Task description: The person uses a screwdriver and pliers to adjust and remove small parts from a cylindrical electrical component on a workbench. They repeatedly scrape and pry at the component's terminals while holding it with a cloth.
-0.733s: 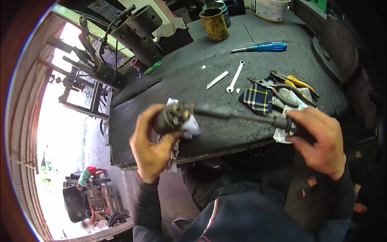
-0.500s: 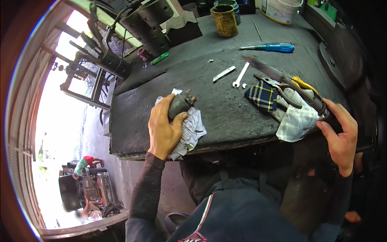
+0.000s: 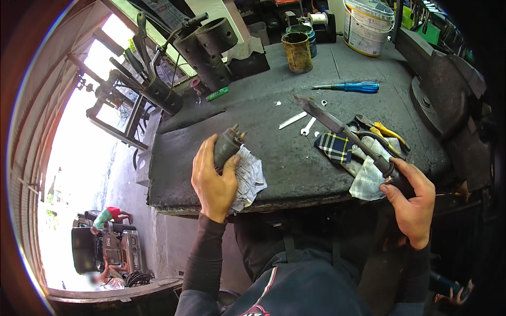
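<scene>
My left hand (image 3: 215, 181) grips a small dark metal cylinder (image 3: 227, 147) with brass-coloured terminals on its upper end, which looks like a solenoid. It is held tilted above a crumpled whitish rag (image 3: 250, 176) at the bench's front edge. In my right hand (image 3: 414, 203) is a long dark tool, seemingly a large soldering iron (image 3: 369, 152), with a thin shaft and a thick bar-like bit. My fingers wrap its handle, and the bit points up and left over the bench. Beneath the shaft lie a checked cloth (image 3: 336, 147) and a pale rag (image 3: 367, 181).
On the dark bench (image 3: 184, 174) lie yellow-handled pliers (image 3: 392, 136), a blue screwdriver (image 3: 350, 87), a wrench (image 3: 308, 126) and a white strip (image 3: 292, 120). Farther back stand a yellow-stained can (image 3: 298, 55), a white bucket (image 3: 366, 31) and dark metal tubes holding tools (image 3: 162, 95).
The iron has swung left and inward with my right hand, its bit now farther over the bench. My left hand has tilted the cylinder more upright, off the rag. The view has shifted slightly.
</scene>
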Demonstrator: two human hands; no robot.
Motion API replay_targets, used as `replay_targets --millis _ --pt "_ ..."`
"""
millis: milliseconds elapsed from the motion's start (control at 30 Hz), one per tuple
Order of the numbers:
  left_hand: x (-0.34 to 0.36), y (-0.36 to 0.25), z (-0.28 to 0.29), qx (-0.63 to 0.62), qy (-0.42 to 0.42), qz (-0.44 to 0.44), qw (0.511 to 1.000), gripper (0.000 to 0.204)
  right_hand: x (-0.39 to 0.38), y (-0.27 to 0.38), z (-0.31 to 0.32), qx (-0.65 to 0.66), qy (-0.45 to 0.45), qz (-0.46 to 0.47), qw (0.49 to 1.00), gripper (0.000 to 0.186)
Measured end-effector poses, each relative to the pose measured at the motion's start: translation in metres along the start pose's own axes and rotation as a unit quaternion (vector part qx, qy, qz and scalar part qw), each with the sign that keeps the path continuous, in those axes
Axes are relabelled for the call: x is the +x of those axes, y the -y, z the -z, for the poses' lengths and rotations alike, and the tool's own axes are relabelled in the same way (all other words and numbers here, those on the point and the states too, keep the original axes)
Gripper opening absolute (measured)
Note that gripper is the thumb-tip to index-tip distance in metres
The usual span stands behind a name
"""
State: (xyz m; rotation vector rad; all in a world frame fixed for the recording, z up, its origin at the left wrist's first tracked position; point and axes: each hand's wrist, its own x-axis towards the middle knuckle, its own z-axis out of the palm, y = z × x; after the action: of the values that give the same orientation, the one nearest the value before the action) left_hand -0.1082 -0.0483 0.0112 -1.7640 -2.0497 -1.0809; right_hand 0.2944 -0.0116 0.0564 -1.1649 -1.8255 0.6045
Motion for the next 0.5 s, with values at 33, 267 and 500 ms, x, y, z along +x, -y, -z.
replay_targets --millis 33,267,500 --pt "-0.005 0.005 -0.004 0.008 -0.016 -0.008 1.000 0.058 0.000 0.000 -0.005 0.007 -0.011 -0.002 1.000 0.051" --pt "-0.003 -0.002 0.019 -0.305 0.033 0.122 0.944 0.068 -0.005 0.003 -0.020 0.167 0.026 -0.164 0.972 0.046" --pt "-0.047 -0.018 0.027 -0.578 0.026 0.145 0.803 0.089 -0.014 0.006 -0.042 0.357 0.091 -0.286 0.885 0.059"
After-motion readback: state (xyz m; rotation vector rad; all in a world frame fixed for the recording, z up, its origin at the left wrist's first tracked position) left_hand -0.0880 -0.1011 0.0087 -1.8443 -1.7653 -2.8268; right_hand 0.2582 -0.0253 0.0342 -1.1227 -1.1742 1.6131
